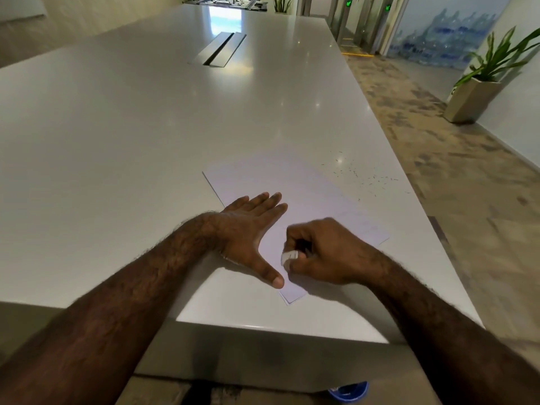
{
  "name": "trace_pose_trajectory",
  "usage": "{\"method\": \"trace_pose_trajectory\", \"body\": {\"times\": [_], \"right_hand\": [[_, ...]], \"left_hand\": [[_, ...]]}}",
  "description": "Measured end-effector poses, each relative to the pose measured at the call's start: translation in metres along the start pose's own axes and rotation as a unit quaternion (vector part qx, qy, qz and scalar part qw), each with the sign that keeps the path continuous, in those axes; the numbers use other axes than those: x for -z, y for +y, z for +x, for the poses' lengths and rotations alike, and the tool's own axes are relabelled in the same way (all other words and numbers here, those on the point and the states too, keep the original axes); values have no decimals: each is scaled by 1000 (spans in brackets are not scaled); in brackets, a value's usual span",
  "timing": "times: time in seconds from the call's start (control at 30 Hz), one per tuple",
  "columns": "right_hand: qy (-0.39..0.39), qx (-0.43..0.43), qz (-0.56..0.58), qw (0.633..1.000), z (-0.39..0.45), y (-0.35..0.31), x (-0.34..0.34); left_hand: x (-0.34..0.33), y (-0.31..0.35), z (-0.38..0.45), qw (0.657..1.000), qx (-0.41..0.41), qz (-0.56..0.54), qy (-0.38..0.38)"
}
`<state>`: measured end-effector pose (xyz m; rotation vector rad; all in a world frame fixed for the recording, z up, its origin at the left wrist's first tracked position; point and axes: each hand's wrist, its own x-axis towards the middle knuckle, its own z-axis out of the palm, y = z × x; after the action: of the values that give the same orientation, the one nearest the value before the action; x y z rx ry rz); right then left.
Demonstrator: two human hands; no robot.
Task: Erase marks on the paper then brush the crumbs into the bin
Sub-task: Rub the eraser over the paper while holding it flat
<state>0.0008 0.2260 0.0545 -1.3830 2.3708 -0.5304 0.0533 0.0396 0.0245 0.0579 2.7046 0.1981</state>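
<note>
Long white table point(131, 118); paper point(306, 200) near its front edge. Left hand point(248, 229) flat, fingers straight, pinning paper. Right hand point(324, 252) pinches eraser point(287, 256) on paper. Thin sheet, likely to slide or crumple; hold it flat. Crumbs point(371, 178) right of paper.

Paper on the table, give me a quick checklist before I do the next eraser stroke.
1. Paper pinned flat by left hand: ok.
2. Eraser gripped in right hand: ok.
3. Eraser touching the sheet: cannot tell.
4. Marks left to erase: faint lines near the right edge, not ok.
5. Crumbs brushed away: not ok, scattered on the table beyond the sheet.
6. Bin within reach: cannot tell; only a blue object shows below the table edge.
</note>
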Motion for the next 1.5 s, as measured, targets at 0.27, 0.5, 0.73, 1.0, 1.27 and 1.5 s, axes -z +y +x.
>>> {"method": "trace_pose_trajectory", "body": {"times": [0.27,0.5,0.73,1.0,1.27,1.5], "right_hand": [[-2,2,-13,1000,7,-1,3],[-6,-8,-10,1000,10,-4,1],[-15,-10,-14,1000,6,-4,3],[-15,-41,3,999,-10,0,3],[69,-85,1,994,-24,0,-1],[123,-115,-3,986,-34,5,-2]], "left_hand": [[7,3,1,999,8,3,-38],[8,3,1,999,7,8,-34],[7,3,2,999,9,11,-41],[9,3,1,999,11,8,-36],[7,4,1,999,12,7,-36],[6,2,1,1000,4,6,-27]]}}
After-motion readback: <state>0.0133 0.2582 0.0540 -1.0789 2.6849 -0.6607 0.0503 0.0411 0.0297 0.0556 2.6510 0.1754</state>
